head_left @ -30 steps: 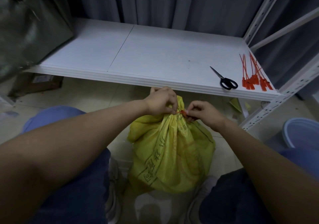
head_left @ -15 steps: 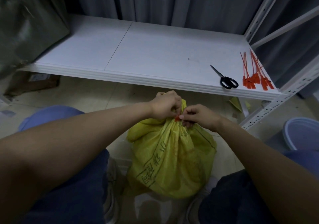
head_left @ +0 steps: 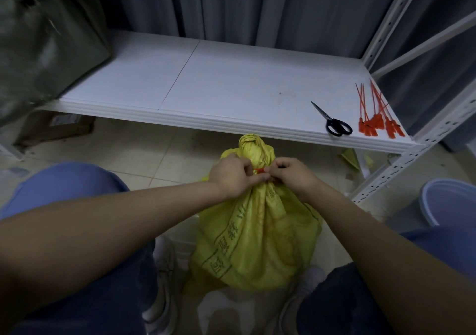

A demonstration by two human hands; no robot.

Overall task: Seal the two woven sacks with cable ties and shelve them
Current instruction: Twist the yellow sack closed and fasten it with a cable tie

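A white shelf [head_left: 231,84] is seen before a grey curtain [head_left: 283,4]. Below it, on the tiled floor, a red cable tie [head_left: 259,171] is pinched by the curled fingers of the left hand [head_left: 231,177] and of the right hand [head_left: 291,177]. The tie is wrapped round the bunched neck of a bulging, creased yellow sack [head_left: 257,231]. Scissors [head_left: 332,120] and spare ties [head_left: 376,118] are laid at the shelf's right end.

The yellow sack [head_left: 257,244] carries dark printed Chinese characters inside a ruled band that runs up its side. The creased cloth leaves them unreadable, and a fainter line of print beside them is no clearer. A white label [head_left: 63,120] on the cardboard box [head_left: 38,135] under the shelf is too blurred to read.
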